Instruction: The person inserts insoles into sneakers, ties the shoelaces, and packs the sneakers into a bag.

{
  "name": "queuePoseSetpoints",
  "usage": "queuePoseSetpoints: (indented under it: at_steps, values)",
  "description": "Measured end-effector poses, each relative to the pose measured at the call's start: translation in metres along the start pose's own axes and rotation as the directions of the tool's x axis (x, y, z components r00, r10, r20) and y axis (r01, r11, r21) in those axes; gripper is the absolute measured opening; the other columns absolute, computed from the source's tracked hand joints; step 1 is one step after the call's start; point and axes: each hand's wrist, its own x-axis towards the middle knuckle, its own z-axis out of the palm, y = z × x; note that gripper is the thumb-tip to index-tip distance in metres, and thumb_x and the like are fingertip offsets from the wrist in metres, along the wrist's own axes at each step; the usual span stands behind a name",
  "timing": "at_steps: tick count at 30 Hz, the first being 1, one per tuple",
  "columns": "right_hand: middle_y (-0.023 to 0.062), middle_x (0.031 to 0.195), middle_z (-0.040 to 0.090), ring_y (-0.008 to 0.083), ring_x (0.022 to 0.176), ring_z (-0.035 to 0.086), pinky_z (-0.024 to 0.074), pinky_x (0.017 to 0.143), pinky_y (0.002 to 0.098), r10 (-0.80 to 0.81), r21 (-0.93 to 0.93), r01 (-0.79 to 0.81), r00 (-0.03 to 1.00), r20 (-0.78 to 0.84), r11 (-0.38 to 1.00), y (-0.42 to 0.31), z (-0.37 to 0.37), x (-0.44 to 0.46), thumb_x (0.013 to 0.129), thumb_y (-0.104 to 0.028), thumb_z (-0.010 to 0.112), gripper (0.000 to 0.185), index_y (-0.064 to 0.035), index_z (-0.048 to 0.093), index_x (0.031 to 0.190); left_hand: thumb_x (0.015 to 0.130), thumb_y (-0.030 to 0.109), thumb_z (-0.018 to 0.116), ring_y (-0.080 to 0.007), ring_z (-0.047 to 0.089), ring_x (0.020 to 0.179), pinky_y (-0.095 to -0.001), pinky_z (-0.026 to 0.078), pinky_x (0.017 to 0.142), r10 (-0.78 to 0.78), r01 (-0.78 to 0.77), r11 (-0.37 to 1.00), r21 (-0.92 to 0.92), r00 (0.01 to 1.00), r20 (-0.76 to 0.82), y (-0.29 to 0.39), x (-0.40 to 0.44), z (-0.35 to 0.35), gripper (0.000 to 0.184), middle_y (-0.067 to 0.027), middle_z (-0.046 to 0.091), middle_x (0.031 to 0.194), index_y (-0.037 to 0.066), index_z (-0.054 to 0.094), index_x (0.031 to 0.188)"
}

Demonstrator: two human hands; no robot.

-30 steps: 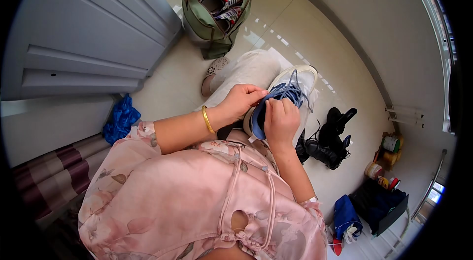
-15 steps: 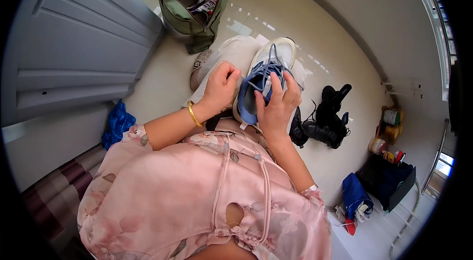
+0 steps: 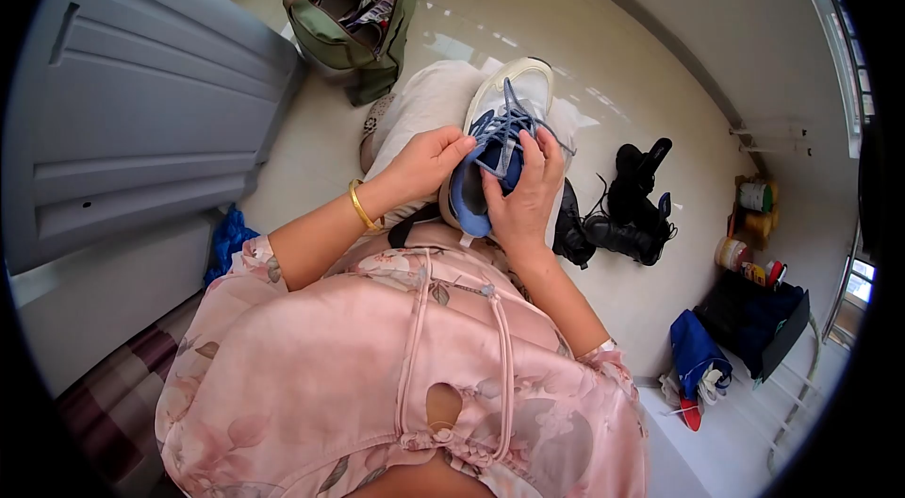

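A sneaker [image 3: 534,83] with a white toe, blue collar and loose blue-grey shoelaces [image 3: 502,128] lies on my lap, its toe pointing away from me. My left hand [image 3: 426,163], a gold bangle at the wrist, is closed at the shoe's left edge, thumb and forefinger pinched on a lace. On the other side my right hand [image 3: 523,201] grips the sneaker, its thumb at the opening beside the dark blue tongue and its fingertips against the laces. Its palm covers much of the right collar.
A green bag [image 3: 344,45] filled with shoes stands on the floor ahead. Black shoes [image 3: 627,215] lie to the right. A grey plastic cabinet [image 3: 160,92] rises at the left, beside a blue plastic bag [image 3: 229,243]. Jars [image 3: 731,253] and a blue cloth bag [image 3: 696,347] sit far right.
My left hand has moved right, onto the laces at the shoe's edge. My right hand stays at the opening, its fingertips a little closer to the laces. The view has shifted slightly.
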Motion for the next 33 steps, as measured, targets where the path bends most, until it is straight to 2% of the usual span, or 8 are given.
queuePoseSetpoints:
  at_steps: [3, 9, 12, 19, 25, 28, 31, 33]
  values:
    - [0.0190, 0.130, 0.038, 0.0366, 0.116, 0.041, 0.0328, 0.095, 0.0441, 0.037, 0.089, -0.033, 0.999, -0.038, 0.995, 0.002, 0.000, -0.003, 0.065, -0.010, 0.076, 0.073, -0.0071, 0.040, 0.128, 0.092, 0.022, 0.054, -0.0153, 0.047, 0.060, -0.0318, 0.041, 0.058, 0.131, -0.128, 0.981, 0.144, 0.991, -0.013, 0.004, 0.003, -0.004, 0.027, -0.0106, 0.054, 0.066, -0.002, 0.055, 0.079]
    - [0.0196, 0.127, 0.039, 0.0370, 0.116, 0.041, 0.0335, 0.095, 0.0438, 0.119, 0.086, -0.119, 0.993, 0.013, 0.989, 0.003, -0.001, -0.006, 0.066, -0.009, 0.074, 0.071, -0.0050, 0.040, 0.128, 0.093, 0.021, 0.053, -0.0140, 0.040, 0.053, -0.0333, 0.036, 0.051, 0.416, -0.316, 0.862, 0.396, 0.888, -0.197, -0.001, -0.008, -0.007, 0.033, -0.0067, 0.042, 0.056, 0.001, 0.044, 0.069]
    - [0.0206, 0.125, 0.040, 0.0381, 0.114, 0.042, 0.0360, 0.095, 0.0429, 0.144, 0.107, -0.146, 0.989, 0.029, 0.984, 0.007, 0.003, -0.007, 0.070, -0.007, 0.071, 0.066, -0.0038, 0.040, 0.128, 0.095, 0.022, 0.051, -0.0083, 0.039, 0.053, -0.0264, 0.033, 0.049, -0.059, -0.011, 0.958, -0.286, 0.970, -0.234, -0.021, -0.008, -0.007, 0.032, 0.0010, 0.040, 0.056, 0.005, 0.045, 0.069]
    - [0.0210, 0.122, 0.040, 0.0383, 0.112, 0.044, 0.0401, 0.092, 0.0406, 0.192, 0.174, -0.202, 0.979, 0.071, 0.964, 0.008, -0.002, -0.006, 0.073, -0.008, 0.069, 0.062, -0.0038, 0.040, 0.128, 0.096, 0.023, 0.049, -0.0064, 0.036, 0.054, -0.0215, 0.030, 0.050, 0.062, -0.182, 0.969, -0.169, 0.838, -0.543, -0.002, -0.017, -0.093, 0.030, 0.0036, 0.039, 0.060, 0.011, 0.042, 0.070]
    - [0.0204, 0.123, 0.039, 0.0372, 0.111, 0.045, 0.0415, 0.091, 0.0393, 0.181, 0.173, -0.190, 0.981, 0.070, 0.966, 0.011, -0.002, -0.008, 0.072, -0.011, 0.073, 0.066, -0.0046, 0.040, 0.129, 0.096, 0.021, 0.048, -0.0067, 0.036, 0.053, -0.0212, 0.030, 0.049, -0.012, -0.360, 0.901, -0.243, 0.539, -0.843, 0.025, -0.054, -0.200, 0.029, 0.0017, 0.041, 0.062, 0.011, 0.041, 0.070]
    - [0.0199, 0.124, 0.039, 0.0364, 0.111, 0.046, 0.0418, 0.091, 0.0387, 0.210, 0.225, -0.231, 0.971, 0.114, 0.947, 0.005, -0.006, -0.006, 0.069, -0.013, 0.076, 0.071, -0.0046, 0.039, 0.129, 0.095, 0.023, 0.051, -0.0076, 0.040, 0.055, -0.0216, 0.034, 0.051, 0.067, -0.283, 0.953, -0.105, 0.540, -0.839, 0.016, -0.062, -0.215, 0.025, 0.0014, 0.045, 0.065, 0.008, 0.047, 0.076]
    - [0.0200, 0.123, 0.039, 0.0367, 0.110, 0.046, 0.0418, 0.092, 0.0390, 0.229, 0.264, -0.267, 0.959, 0.166, 0.927, 0.007, -0.011, -0.005, 0.067, -0.014, 0.077, 0.075, -0.0047, 0.038, 0.130, 0.092, 0.023, 0.056, -0.0105, 0.047, 0.063, -0.0230, 0.040, 0.059, 0.260, 0.146, 0.925, 0.351, 0.431, -0.864, -0.011, -0.042, -0.202, 0.021, -0.0005, 0.051, 0.073, 0.003, 0.055, 0.087]
    - [0.0184, 0.123, 0.040, 0.0310, 0.110, 0.048, 0.0453, 0.085, 0.0346, 0.290, 0.299, -0.354, 0.927, 0.238, 0.886, 0.011, -0.014, -0.013, 0.070, -0.008, 0.073, 0.070, -0.0037, 0.037, 0.130, 0.089, 0.021, 0.061, -0.0133, 0.051, 0.073, -0.0260, 0.044, 0.070, 0.520, 0.036, 0.806, 0.591, 0.434, -0.736, 0.001, -0.027, -0.157, 0.022, -0.0018, 0.055, 0.080, 0.001, 0.058, 0.098]
